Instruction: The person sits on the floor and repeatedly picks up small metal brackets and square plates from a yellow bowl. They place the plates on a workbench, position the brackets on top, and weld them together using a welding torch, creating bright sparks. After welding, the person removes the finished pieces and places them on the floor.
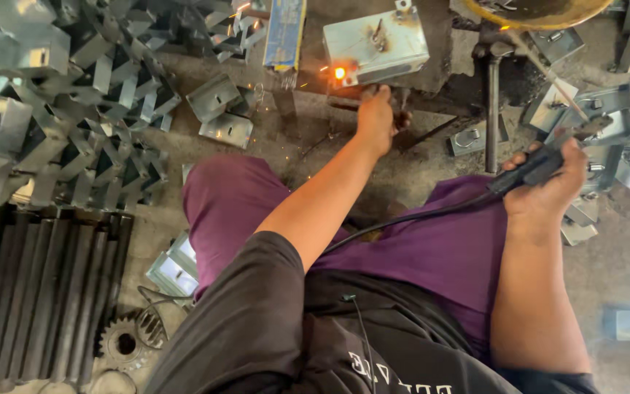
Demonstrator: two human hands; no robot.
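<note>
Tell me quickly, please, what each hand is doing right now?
Left hand: closed, gripping something dark below the metal box; what exactly cannot be told.
Right hand: closed on the black electrode holder.

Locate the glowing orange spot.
In the head view, the glowing orange spot sits top centre, on the grey metal box, just beyond the left hand.

Heap of bent metal brackets, dark ribbed bars, gear wheel, yellow basin

Gritty concrete floor, heaped metal brackets left, possibly daylight.
</note>
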